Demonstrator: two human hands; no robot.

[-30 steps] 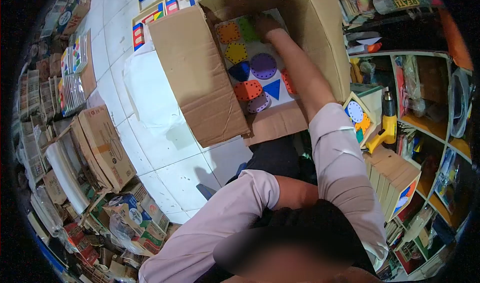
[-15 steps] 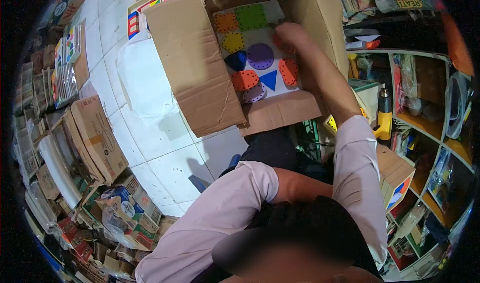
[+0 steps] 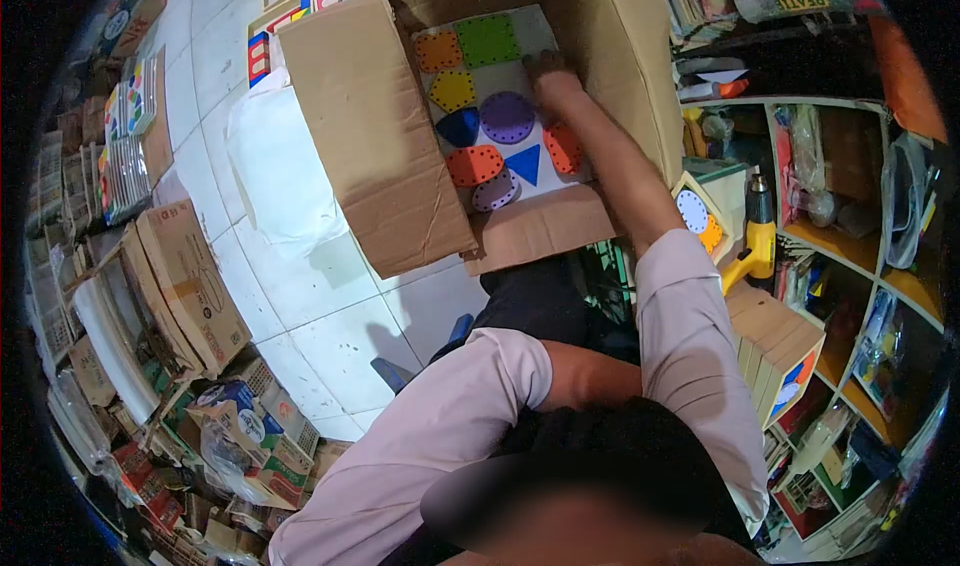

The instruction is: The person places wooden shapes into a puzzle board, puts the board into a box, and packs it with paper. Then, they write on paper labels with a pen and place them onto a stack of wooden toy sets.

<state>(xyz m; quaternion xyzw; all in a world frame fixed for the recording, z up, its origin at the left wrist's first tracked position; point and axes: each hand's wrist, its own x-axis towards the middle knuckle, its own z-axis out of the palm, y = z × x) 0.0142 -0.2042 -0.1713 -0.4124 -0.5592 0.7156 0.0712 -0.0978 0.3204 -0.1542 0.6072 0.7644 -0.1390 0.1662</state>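
Note:
My right hand (image 3: 550,81) reaches into an open cardboard box (image 3: 375,131). Its fingers rest apart on the right side of a pale board (image 3: 540,31) and partly cover it. On the board lie flat shapes with dotted edges: a green square (image 3: 489,41), an orange square (image 3: 437,52), a yellow pentagon (image 3: 453,91), a purple circle (image 3: 507,118), a blue triangle (image 3: 524,165) and several more. An orange-red shape (image 3: 563,149) sits just below my right hand. My left forearm (image 3: 590,374) crosses in front of my body, and the left hand is hidden.
A yellow heat gun or drill (image 3: 757,241) stands at the right beside stacked wooden boards (image 3: 775,341) and a shelf unit (image 3: 830,111). White plastic (image 3: 285,156) lies on the tiled floor left of the box. Cartons (image 3: 195,281) and packed goods line the far left.
My right hand has moved left and slightly down over the board, covering an orange shape seen beside it before. The view has shifted slightly, showing more of the boards at right.

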